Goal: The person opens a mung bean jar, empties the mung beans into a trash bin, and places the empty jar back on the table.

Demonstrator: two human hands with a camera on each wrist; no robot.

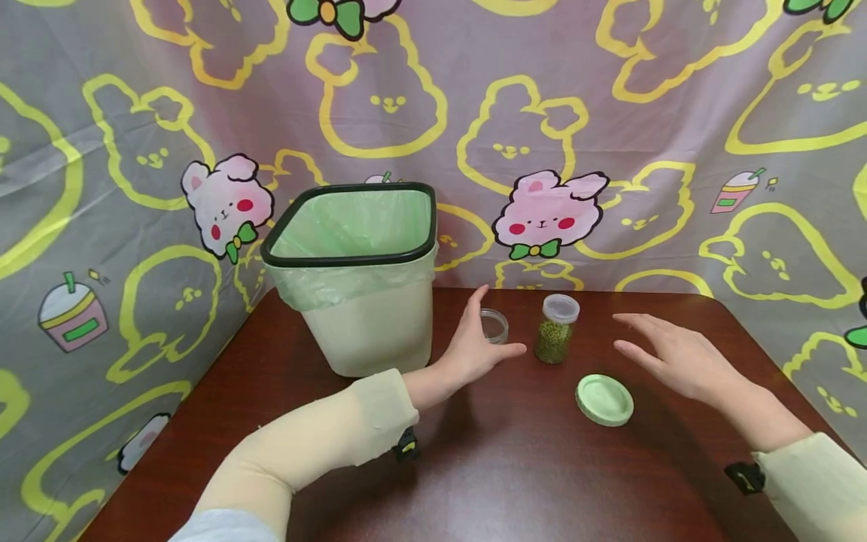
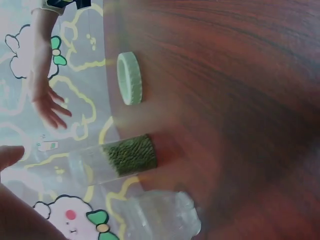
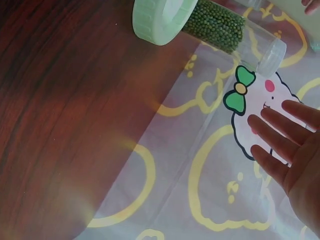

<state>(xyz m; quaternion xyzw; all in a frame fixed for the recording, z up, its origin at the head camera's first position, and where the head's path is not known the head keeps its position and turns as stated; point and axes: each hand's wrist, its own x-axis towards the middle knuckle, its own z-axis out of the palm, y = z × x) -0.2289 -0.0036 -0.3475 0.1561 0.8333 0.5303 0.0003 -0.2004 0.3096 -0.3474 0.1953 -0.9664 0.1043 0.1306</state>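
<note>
My left hand (image 1: 472,342), thumb and fingers spread apart, is in front of a clear open jar (image 1: 495,327) and partly hides it. Whether the two touch cannot be told; in the left wrist view the clear jar (image 2: 162,215) stands below the thumb. Just right of it is a clear bottle of green beans (image 1: 555,331) with a translucent white cap, upright on the table. A pale green round lid (image 1: 605,400) lies nearer me. To the right, my right hand (image 1: 684,357) hovers over the table with fingers extended, holding nothing.
A cream trash bin (image 1: 379,331) with a black rim and a green liner stands at the table's back left. The dark reddish wooden table (image 1: 515,467) meets a patterned curtain (image 1: 467,68) at the back and sides.
</note>
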